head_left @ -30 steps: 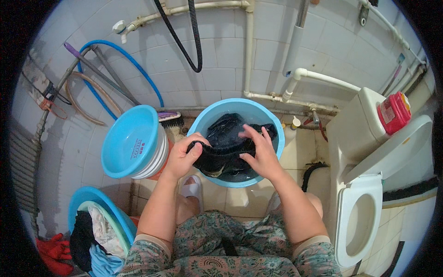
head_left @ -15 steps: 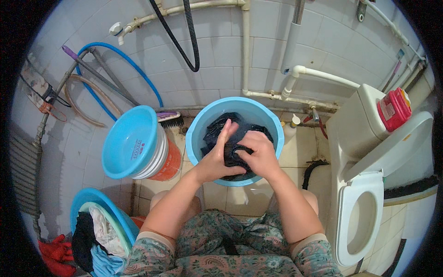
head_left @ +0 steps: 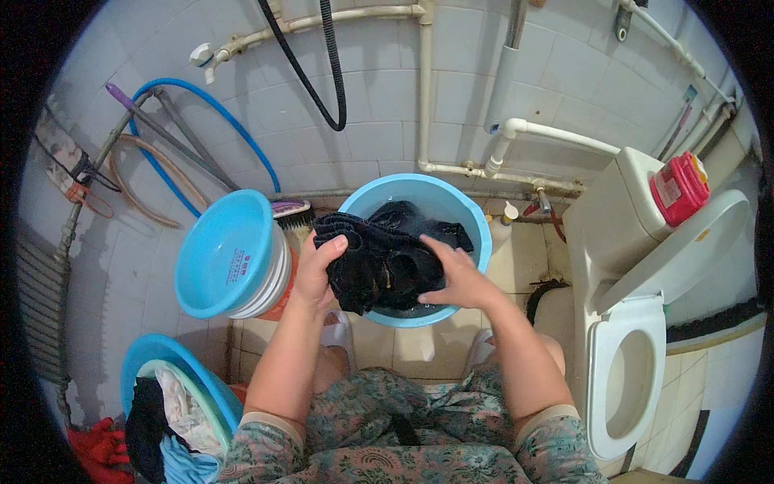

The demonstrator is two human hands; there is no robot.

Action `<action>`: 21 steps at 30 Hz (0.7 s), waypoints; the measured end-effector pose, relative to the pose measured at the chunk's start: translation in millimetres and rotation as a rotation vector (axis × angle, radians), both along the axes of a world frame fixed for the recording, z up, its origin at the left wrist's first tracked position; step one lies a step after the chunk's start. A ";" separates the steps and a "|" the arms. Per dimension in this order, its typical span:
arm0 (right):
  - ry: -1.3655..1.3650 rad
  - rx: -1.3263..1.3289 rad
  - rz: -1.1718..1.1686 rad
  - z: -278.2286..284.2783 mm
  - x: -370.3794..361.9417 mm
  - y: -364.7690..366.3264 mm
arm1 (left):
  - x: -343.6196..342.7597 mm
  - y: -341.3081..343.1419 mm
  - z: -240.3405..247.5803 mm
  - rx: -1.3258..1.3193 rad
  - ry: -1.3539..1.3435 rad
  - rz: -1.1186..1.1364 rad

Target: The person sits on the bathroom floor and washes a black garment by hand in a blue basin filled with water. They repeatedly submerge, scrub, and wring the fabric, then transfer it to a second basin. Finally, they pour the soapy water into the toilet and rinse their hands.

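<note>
A wet, bunched black garment (head_left: pixel 379 274) with a thick ribbed band and a small brassy line like a zip is lifted over the near left part of a light blue basin (head_left: pixel 477 211). My left hand (head_left: pixel 317 270) grips its left end, thumb on top. Around its right end curves my right hand (head_left: pixel 463 278), fingers on the far side and thumb on the near side. More dark cloth (head_left: pixel 443 230) lies in the water behind it. The garment hides much of the basin's inside.
Left of the basin, a blue washbasin (head_left: pixel 218 270) rests on a bucket (head_left: pixel 278 282), with a scrubbing brush (head_left: pixel 292 211) behind. Lower left, a blue tub (head_left: pixel 173 347) holds clothes. At right are a pump bottle (head_left: pixel 504 222) and a toilet (head_left: pixel 597 387). Pipes (head_left: pixel 556 133) line the wall.
The garment has come up out of the water toward the left. My left hand has moved left with it, from flat-fingered to gripping. My right hand has opened wider around its right end.
</note>
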State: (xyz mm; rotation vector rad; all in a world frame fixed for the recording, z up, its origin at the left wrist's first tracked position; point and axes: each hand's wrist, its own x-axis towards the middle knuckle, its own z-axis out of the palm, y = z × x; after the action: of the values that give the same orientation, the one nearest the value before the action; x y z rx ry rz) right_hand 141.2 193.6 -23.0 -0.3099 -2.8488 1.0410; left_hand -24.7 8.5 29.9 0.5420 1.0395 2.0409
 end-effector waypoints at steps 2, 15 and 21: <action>0.103 -0.249 -0.109 -24.1 -10.2 -8.7 | -1.5 3.0 -5.8 0.015 -0.043 0.020; 0.369 -0.590 -0.574 4.8 -2.6 34.1 | -25.9 1.1 -16.4 -0.063 -0.439 -0.212; 0.629 0.125 -0.203 20.8 -11.8 -2.3 | -13.3 15.5 -24.4 -0.120 -0.426 -0.190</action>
State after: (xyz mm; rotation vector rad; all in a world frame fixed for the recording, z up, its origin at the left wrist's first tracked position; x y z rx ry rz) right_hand 129.4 191.3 -2.1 -0.2071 -2.2492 0.7468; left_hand -38.1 24.0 5.5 0.1259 0.8119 1.8063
